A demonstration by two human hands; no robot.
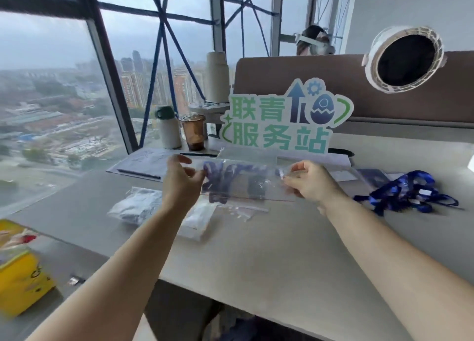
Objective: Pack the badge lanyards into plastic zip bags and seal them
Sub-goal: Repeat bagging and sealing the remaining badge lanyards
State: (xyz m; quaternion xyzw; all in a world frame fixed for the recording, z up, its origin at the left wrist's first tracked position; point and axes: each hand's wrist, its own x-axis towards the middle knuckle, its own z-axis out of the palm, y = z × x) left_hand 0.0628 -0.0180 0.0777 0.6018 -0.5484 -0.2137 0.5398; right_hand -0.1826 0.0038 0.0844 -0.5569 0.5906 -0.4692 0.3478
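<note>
I hold a clear plastic zip bag (246,184) up above the white table (269,251), stretched flat between both hands. A blue lanyard (218,179) shows through it, bunched toward the left half. My left hand (180,184) pinches the bag's left edge; my right hand (310,183) pinches its right edge. A heap of loose blue lanyards (407,192) lies on the table to the right. Packed bags (138,207) lie on the table below my left hand, and another flat bag (200,220) lies beside them.
A green sign (284,120) stands at the table's back. A white bottle (168,127) and a brown cup (195,133) stand by the window, with papers (146,162) and a pen. A yellow bag (20,274) sits lower left. A person sits behind the partition (359,89).
</note>
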